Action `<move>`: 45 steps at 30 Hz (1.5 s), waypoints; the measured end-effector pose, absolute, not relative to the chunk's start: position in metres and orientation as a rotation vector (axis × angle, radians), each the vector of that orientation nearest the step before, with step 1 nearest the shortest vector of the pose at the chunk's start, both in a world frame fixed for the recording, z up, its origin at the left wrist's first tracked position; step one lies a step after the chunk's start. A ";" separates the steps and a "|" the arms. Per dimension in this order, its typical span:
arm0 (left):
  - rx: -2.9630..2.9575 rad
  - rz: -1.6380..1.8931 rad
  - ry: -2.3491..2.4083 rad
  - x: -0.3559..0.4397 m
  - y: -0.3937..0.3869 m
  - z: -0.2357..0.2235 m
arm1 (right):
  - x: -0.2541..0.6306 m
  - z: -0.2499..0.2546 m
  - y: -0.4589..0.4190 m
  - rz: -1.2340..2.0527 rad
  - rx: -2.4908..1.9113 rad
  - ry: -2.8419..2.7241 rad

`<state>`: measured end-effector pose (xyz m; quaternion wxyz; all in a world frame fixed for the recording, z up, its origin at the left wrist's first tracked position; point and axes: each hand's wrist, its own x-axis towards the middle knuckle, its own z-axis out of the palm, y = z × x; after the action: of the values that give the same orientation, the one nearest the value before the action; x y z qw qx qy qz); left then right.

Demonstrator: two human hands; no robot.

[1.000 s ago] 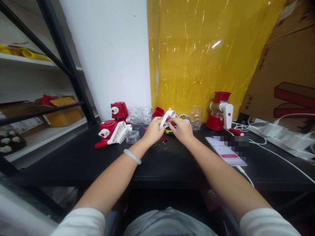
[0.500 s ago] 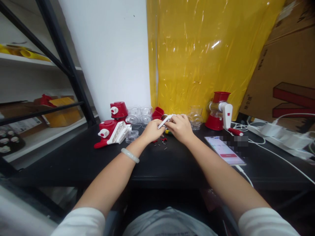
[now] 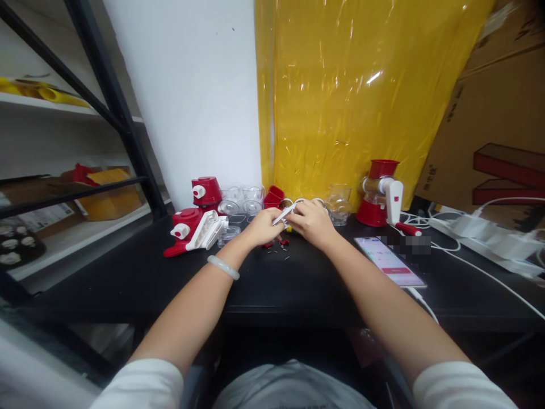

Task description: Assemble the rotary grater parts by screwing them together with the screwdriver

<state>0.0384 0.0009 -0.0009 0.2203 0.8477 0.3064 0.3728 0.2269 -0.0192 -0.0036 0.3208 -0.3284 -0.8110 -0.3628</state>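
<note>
Both hands meet over the middle of the black table, around a slim white plastic part [image 3: 283, 216]. My left hand [image 3: 264, 226] grips its near left end, thumb and fingers closed. My right hand [image 3: 314, 222] closes its fingers on the other end, and its palm covers much of that side. The part looks like a crank arm, though its far end is hidden. Below the hands lie small red pieces [image 3: 283, 242] and several little metal pins or screws [image 3: 286, 258]. A yellow-tipped item shows partly beneath my fingers.
Red bases [image 3: 206, 191] with white knobs and white crank arms [image 3: 208, 230] stand at left, beside clear plastic cups [image 3: 242, 199]. An assembled red-and-white hand-crank grinder [image 3: 380, 193] stands at right. Nearer are a phone [image 3: 389, 261], cables and a power strip [image 3: 489, 238].
The white part has tilted and lowered slightly between my hands, showing a narrower face. Both hands keep their hold with small finger shifts.
</note>
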 end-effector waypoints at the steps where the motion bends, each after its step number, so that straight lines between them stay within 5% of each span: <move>1: 2.334 1.023 0.824 0.038 0.001 -0.001 | 0.227 -0.004 -0.019 -0.936 -0.865 -2.135; 45: 2.183 0.915 0.736 0.035 0.012 -0.005 | 0.230 -0.010 -0.014 -0.810 -0.849 -2.148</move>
<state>0.0351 0.0120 -0.0049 0.3252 0.8328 0.2809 0.3490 0.2300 -0.0137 -0.0103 0.3398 -0.3263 -0.8254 -0.3112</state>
